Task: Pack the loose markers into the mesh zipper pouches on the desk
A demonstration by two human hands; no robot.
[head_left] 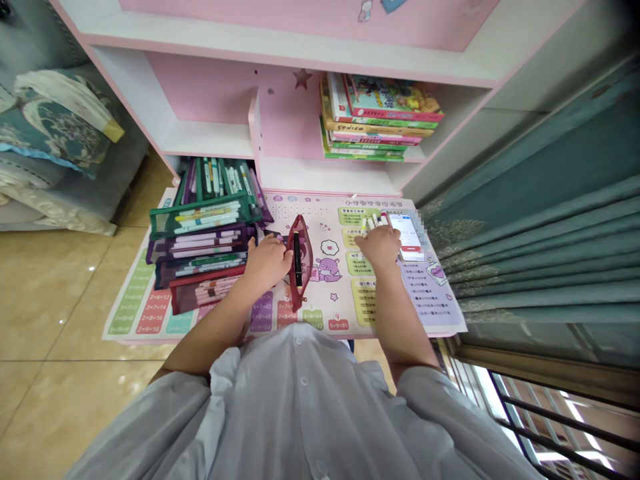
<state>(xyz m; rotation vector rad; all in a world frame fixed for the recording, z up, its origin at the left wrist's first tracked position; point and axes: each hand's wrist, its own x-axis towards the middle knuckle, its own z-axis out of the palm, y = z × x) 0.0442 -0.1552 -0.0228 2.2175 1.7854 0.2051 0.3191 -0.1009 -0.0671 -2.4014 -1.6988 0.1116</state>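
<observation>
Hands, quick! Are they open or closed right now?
Left hand: fingers on the red pouch, grip unclear.
Right hand: closed, seems to hold pale pens.

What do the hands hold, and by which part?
Left hand: red pencil pouch, by its edge. Right hand: apparently pale markers, by their barrels.

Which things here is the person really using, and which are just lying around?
Being used: left hand, red mesh pencil case, black pen, right hand, pale markers.

Lying around: green and purple pen cases, phone, picture books, times-table desk mat.
</observation>
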